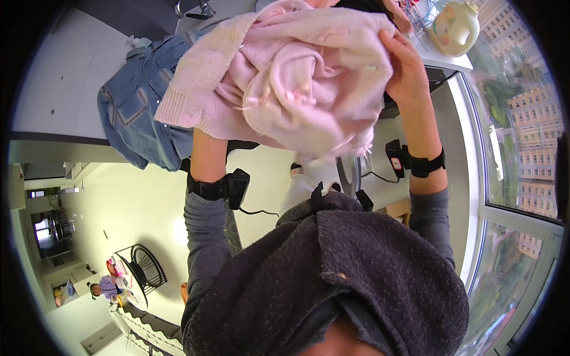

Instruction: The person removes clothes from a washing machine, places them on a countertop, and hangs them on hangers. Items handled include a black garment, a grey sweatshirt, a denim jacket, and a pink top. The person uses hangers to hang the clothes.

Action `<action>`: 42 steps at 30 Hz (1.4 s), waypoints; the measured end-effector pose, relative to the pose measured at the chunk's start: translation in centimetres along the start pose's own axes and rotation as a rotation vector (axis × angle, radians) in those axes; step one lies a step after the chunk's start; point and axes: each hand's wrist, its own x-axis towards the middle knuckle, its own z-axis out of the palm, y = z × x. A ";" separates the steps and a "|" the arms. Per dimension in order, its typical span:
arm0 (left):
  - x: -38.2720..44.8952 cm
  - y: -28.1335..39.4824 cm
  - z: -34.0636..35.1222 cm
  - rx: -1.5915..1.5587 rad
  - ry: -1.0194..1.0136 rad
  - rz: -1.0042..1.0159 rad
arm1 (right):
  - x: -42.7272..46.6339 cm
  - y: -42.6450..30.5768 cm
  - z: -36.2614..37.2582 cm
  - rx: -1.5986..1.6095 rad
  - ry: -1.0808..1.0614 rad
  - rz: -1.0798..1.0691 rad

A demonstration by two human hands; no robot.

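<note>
A fluffy pink knit garment (307,75) is held up before me, bunched in its middle, with small pink tufts on it. My right hand (403,64) grips its right edge, thumb and fingers at the cloth. The garment covers my left hand; only the wrist and forearm show below it, so its grip is hidden. Behind the garment on the left, a blue denim jacket (129,98) lies over the counter's edge and hangs down.
A cream detergent jug (454,29) stands at the upper right near thin cords and the window (525,133). A faucet (200,9) is at the top. An open round appliance door (349,173) is below the garment. A person (107,287) is beside a distant table.
</note>
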 end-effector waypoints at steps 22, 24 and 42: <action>-6.6 -2.7 10.7 0.588 -0.609 0.553 | -3.4 8.1 18.8 -0.327 0.019 -0.645; -4.2 -1.0 6.5 0.667 -0.382 0.599 | -3.2 7.6 18.8 -0.418 -0.019 -0.764; 1.8 1.8 1.2 0.367 0.025 0.044 | 5.4 1.0 10.1 -0.555 -0.324 -0.125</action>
